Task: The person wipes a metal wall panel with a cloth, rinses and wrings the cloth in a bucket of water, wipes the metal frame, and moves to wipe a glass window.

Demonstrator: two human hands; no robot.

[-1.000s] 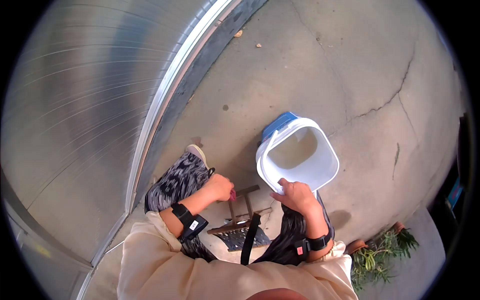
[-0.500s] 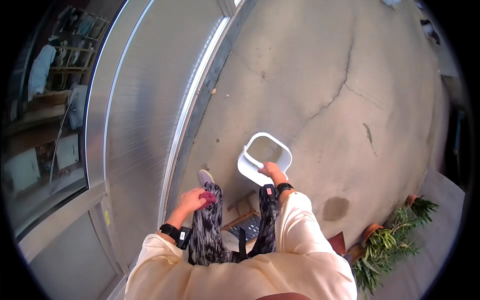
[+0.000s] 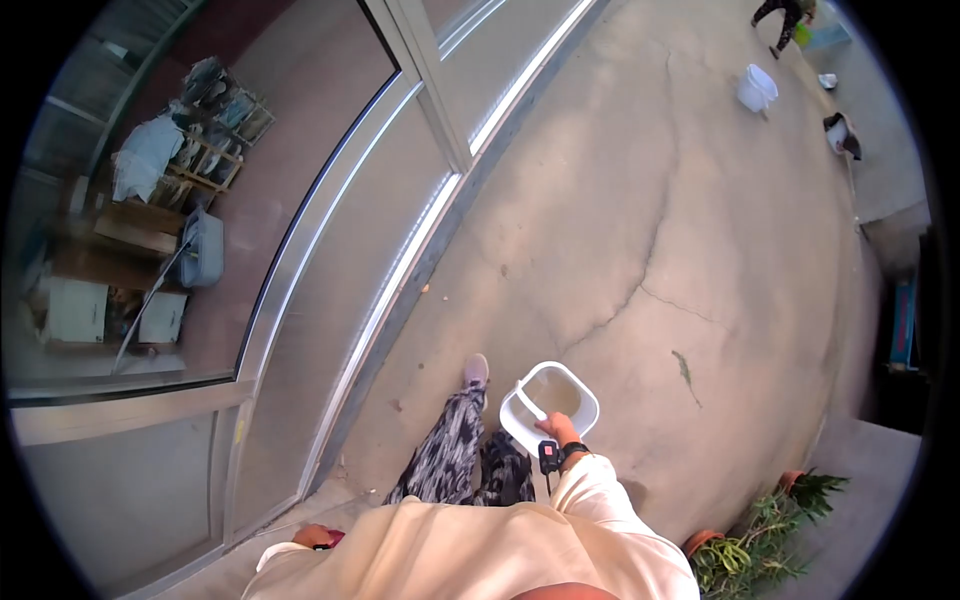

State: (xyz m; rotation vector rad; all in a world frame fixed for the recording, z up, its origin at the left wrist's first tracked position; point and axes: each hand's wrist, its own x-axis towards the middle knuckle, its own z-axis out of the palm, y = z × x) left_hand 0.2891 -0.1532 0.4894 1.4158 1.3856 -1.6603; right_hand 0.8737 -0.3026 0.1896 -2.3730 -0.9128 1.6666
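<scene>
My right hand (image 3: 562, 428) is closed round the handle of a white bucket (image 3: 517, 428). The bucket hangs in front of my legs, and greyish-brown shows inside it; I cannot tell whether that is liquid. At the lower left, beside my body, my left hand (image 3: 310, 536) is partly hidden by my sleeve. A bit of dark red cloth (image 3: 336, 539) shows at its fingers. My legs in patterned trousers (image 3: 445, 440) are in mid-step, one shoe (image 3: 477, 369) forward.
A metal-framed glass wall (image 3: 330, 210) runs along my left. Potted plants (image 3: 745, 550) stand at the lower right on the concrete floor (image 3: 560, 240). Farther off are another white bucket (image 3: 757, 90) and a person's legs (image 3: 780, 18). A dark recess (image 3: 905, 330) lies at the right.
I have stepped forward along the glass wall, with the bucket still in my right hand. My left hand has swung back beside my body. The far bucket and person's legs have come into view.
</scene>
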